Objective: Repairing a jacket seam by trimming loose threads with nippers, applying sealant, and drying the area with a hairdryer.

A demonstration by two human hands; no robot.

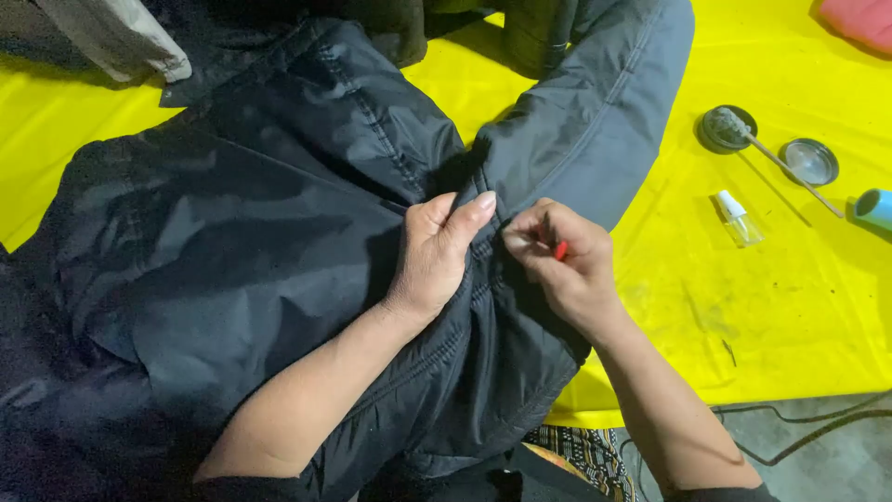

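A dark navy padded jacket (242, 232) lies spread over a yellow table cover (743, 307). My left hand (437, 251) presses down on the jacket and pinches the fabric at a seam near the sleeve. My right hand (562, 260) is closed on a small red-handled tool (561, 249), its tip hidden at the same seam. The two hands almost touch. The jacket's sleeve (595, 112) curves up and away to the right of them.
On the yellow cover to the right lie a small clear dropper bottle (739, 218), a round tin with a brush (729, 128), a shiny lid (809, 161) and a blue cylinder (875, 206). Black cables (799, 423) run over the grey floor below.
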